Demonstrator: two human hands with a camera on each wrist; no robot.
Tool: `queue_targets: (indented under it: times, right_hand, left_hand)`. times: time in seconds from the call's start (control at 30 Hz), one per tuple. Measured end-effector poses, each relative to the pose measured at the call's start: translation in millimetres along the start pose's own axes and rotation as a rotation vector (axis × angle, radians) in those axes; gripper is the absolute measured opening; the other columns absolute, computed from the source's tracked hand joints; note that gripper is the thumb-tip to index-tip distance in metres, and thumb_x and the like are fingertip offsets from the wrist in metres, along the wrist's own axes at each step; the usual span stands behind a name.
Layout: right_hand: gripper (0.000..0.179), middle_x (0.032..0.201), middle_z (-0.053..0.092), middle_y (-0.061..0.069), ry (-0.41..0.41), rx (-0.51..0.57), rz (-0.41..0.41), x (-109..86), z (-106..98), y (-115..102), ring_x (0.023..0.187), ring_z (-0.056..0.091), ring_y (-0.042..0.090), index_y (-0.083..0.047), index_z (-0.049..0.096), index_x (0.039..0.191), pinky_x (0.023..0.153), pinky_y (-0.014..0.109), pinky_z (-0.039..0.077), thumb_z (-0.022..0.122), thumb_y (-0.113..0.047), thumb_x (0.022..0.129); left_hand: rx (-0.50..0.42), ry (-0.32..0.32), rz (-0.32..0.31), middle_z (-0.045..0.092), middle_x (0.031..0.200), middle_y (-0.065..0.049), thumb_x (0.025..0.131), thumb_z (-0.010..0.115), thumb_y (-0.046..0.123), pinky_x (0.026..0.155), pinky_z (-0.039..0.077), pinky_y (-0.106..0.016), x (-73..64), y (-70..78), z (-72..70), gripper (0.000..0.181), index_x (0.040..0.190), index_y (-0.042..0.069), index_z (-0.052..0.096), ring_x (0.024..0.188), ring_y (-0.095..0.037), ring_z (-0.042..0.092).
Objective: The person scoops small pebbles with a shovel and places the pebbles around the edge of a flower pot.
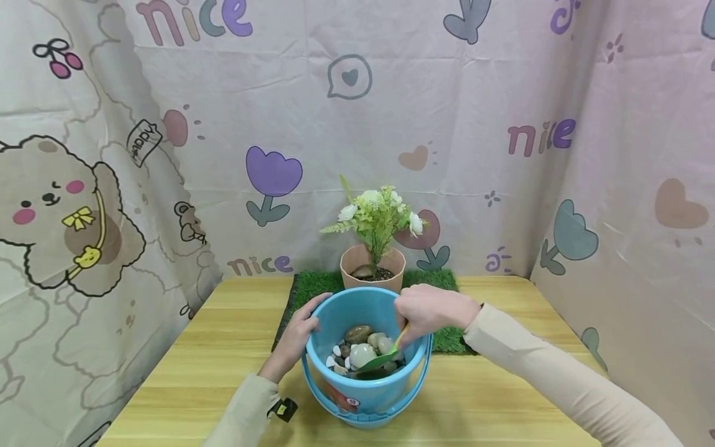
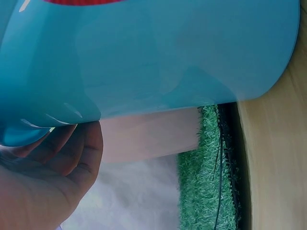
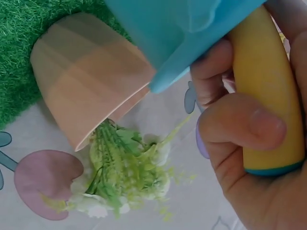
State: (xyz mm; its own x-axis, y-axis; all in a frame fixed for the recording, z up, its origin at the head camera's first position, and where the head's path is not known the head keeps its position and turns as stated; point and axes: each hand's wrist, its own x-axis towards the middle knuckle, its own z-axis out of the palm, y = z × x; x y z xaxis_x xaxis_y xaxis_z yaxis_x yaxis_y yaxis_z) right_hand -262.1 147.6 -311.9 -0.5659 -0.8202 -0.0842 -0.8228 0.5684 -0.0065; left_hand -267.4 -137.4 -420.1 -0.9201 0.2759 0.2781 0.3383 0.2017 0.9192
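Note:
A light blue bucket (image 1: 385, 394) stands on the wooden table, its handle hanging down at the front. Stones (image 1: 358, 334) of mixed sizes, brown, grey and white, lie in its bottom. At the left rim my left hand (image 1: 296, 338) holds the bucket, with fingers bent over the edge. My right hand (image 1: 427, 310) reaches over the right rim and grips a small garden trowel (image 1: 378, 362). The trowel's green blade points down among the stones. Its thick yellow handle (image 3: 266, 81) lies inside the curled fingers in the right wrist view.
Behind the bucket, a pinkish flower pot (image 1: 350, 278) stands on a green artificial grass mat (image 1: 318, 282). White flowers and leaves (image 1: 375, 217) rise from the pot, which also holds a brown stone (image 1: 364, 271). A printed cloth (image 1: 391, 124) hangs around the table (image 1: 223, 354).

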Motion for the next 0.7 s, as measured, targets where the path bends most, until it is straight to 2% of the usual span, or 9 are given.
queue_targets:
  times: [0.13, 0.27, 0.4, 0.6, 0.7]
  right_hand:
    - [0.059, 0.043, 0.018, -0.013, -0.014, -0.024, 0.027, 2.2, -0.5, -3.9, 0.043, 0.015, 0.002, -0.025, 0.033, 0.043, 0.046, 0.02, 0.018, 0.079, -0.042, 0.077]
    - [0.058, 0.041, 0.022, -0.015, -0.022, -0.043, 0.067, 4.2, -0.2, -6.7, 0.04, 0.02, 0.002, -0.025, 0.036, 0.041, 0.045, 0.02, 0.022, 0.079, -0.042, 0.076]
    - [0.059, 0.041, 0.019, -0.014, -0.014, -0.089, 0.078, 6.8, 2.1, -8.7, 0.041, 0.018, 0.003, -0.025, 0.034, 0.042, 0.045, 0.021, 0.02, 0.079, -0.042, 0.076]
    - [0.061, 0.046, 0.014, -0.013, 0.051, -0.142, 0.043, 6.9, 10.2, -8.3, 0.045, 0.011, 0.004, -0.026, 0.03, 0.045, 0.046, 0.021, 0.015, 0.078, -0.044, 0.077]
    - [0.054, 0.046, 0.021, -0.015, 0.104, -0.155, 0.014, 5.9, 16.4, -6.1, 0.046, 0.016, 0.003, -0.026, 0.037, 0.046, 0.046, 0.02, 0.016, 0.076, -0.046, 0.079]
  left_hand:
    - [0.002, 0.008, -0.004, 0.047, 0.147, -0.018, 0.085, 0.038, 0.002, 0.091, 0.051, -0.048, -0.5, -0.4, 0.7, 0.064, 0.148, 0.01, 0.042, 0.126, -0.04, 0.052]
    - [0.005, 0.011, 0.0, 0.047, 0.147, -0.017, 0.085, 0.039, 0.002, 0.091, 0.05, -0.049, -0.6, -0.9, 0.8, 0.064, 0.148, 0.009, 0.042, 0.126, -0.04, 0.052]
    - [0.008, 0.01, 0.0, 0.047, 0.147, -0.017, 0.085, 0.039, 0.002, 0.092, 0.05, -0.049, -0.7, -1.4, 0.6, 0.064, 0.148, 0.01, 0.042, 0.127, -0.04, 0.052]
    - [0.003, 0.014, -0.004, 0.046, 0.148, -0.017, 0.085, 0.039, 0.002, 0.094, 0.049, -0.051, -0.6, -2.7, 0.2, 0.064, 0.147, 0.013, 0.044, 0.128, -0.04, 0.05]
    - [-0.002, 0.007, -0.003, 0.046, 0.148, -0.017, 0.085, 0.039, 0.002, 0.094, 0.048, -0.049, -0.4, -2.9, 0.3, 0.064, 0.147, 0.013, 0.044, 0.129, -0.039, 0.05]
